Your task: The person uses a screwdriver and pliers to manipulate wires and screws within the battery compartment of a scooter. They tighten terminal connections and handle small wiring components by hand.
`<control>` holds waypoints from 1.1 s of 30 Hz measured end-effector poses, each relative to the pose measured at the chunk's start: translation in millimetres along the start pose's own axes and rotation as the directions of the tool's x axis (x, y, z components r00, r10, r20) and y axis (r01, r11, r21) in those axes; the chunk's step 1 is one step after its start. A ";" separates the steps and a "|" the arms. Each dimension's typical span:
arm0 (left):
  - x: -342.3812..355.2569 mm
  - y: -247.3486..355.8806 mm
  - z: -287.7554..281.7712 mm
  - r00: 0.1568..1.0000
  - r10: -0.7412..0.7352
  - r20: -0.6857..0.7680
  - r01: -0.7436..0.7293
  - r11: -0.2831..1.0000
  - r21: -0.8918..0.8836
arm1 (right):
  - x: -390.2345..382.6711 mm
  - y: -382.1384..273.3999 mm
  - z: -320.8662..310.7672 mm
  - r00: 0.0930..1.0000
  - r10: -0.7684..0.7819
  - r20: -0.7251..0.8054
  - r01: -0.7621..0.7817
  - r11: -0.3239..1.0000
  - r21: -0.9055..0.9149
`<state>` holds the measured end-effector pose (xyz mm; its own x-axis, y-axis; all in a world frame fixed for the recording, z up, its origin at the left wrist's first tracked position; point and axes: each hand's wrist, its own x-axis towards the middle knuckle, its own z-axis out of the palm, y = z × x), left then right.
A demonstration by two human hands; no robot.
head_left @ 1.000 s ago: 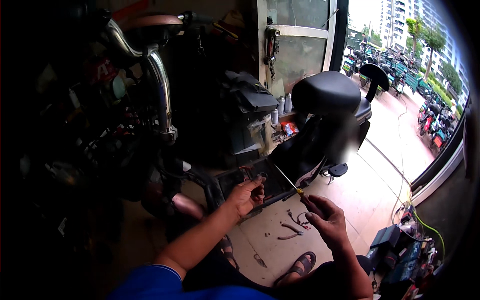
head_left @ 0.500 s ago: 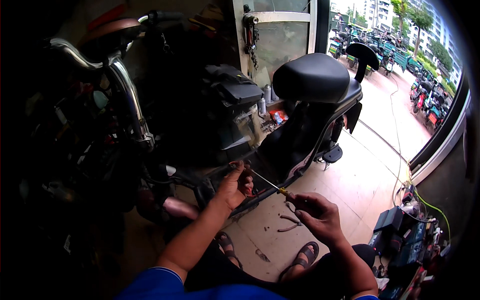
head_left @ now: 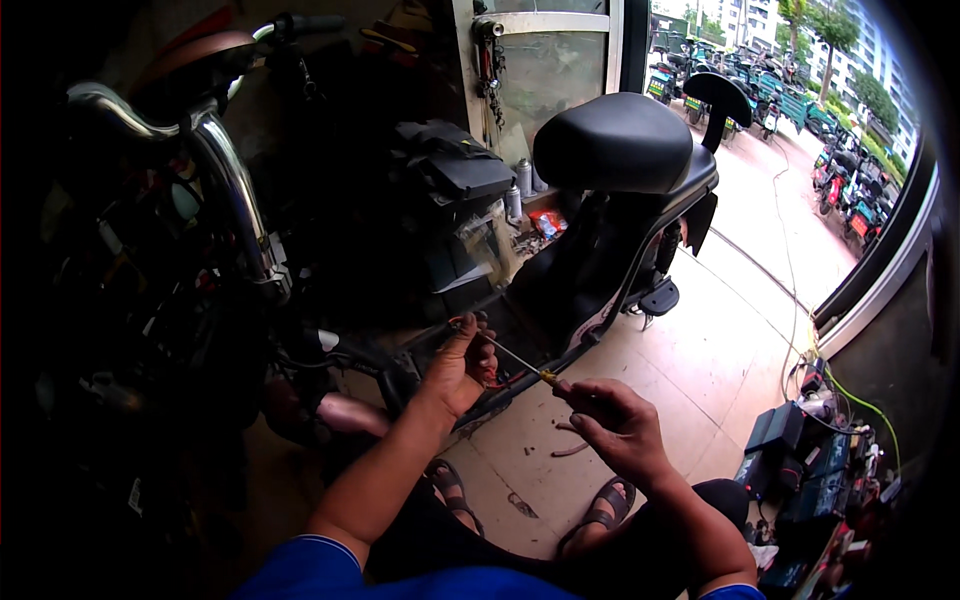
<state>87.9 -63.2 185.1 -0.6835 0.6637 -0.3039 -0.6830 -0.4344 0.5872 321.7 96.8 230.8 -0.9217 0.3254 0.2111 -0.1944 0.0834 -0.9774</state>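
My right hand (head_left: 618,425) is closed round the handle of a screwdriver (head_left: 516,356), which has a yellowish collar and a thin metal shaft. The shaft slants up and left to the fingertips of my left hand (head_left: 460,368). Those fingers are curled round a small dark piece that I cannot make out, and the screwdriver's tip is hidden there. A red wire (head_left: 512,382) shows beside the left fingers. Both hands are over the footboard edge of a black electric scooter (head_left: 600,320), in front of its seat (head_left: 615,145).
Pliers (head_left: 572,450) lie on the tiled floor (head_left: 690,380), partly behind my right hand. The chrome handlebar (head_left: 235,180) rises at left. Batteries and cables (head_left: 825,470) crowd the right. Spray cans (head_left: 523,178) stand by the glass door (head_left: 550,90). Parked scooters (head_left: 850,190) are outside.
The view has shifted slightly. My right hand and the screwdriver are a little further left and cover more of the pliers. Both hands keep their grip.
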 end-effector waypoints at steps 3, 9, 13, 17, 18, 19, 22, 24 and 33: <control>-2.2 4.3 -0.2 0.999 -0.033 -0.002 0.033 0.999 -0.037 | -1.3 0.2 0.1 1.000 -0.010 0.008 0.011 0.999 -0.033; -11.8 7.0 -2.6 0.993 -0.103 0.058 0.103 0.995 0.007 | 1.9 -25.0 -20.1 0.975 0.223 0.017 -0.221 0.972 -0.077; -18.3 7.7 -7.9 1.000 0.017 0.007 -0.017 0.997 0.078 | -4.7 -44.2 -60.3 0.973 -0.005 -0.232 -0.183 0.594 -0.784; -24.7 2.2 -8.3 0.997 -0.072 0.010 0.071 0.993 0.099 | -9.2 -52.9 -53.0 0.961 0.208 -0.182 -0.179 0.971 0.161; -22.7 -0.4 -7.4 0.998 -0.066 0.004 0.066 0.994 0.084 | -13.8 -44.0 -46.0 0.972 0.156 -0.178 -0.133 0.982 0.135; -22.9 0.4 -7.8 0.998 -0.069 0.006 0.068 0.994 0.091 | -13.7 -44.2 -36.0 0.985 0.116 -0.129 -0.110 0.992 0.058; -23.1 0.8 -4.0 0.998 -0.055 0.024 0.053 0.995 0.080 | -12.6 -39.5 -26.2 0.989 0.131 -0.063 -0.128 0.990 0.053; -24.9 1.7 0.6 0.997 -0.064 0.036 0.061 0.994 0.095 | -11.0 -38.5 -22.0 0.990 0.122 -0.071 -0.116 0.990 0.076; -34.3 1.9 15.4 0.999 0.016 0.036 -0.025 0.964 0.264 | -10.9 -32.7 -25.1 0.991 0.105 -0.083 -0.104 0.994 0.021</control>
<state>114.0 -77.5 208.2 -0.6848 0.6778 -0.2675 -0.5735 -0.2749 0.7717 346.6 114.1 260.9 -0.9059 0.4095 0.1076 -0.1048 0.0296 -0.9941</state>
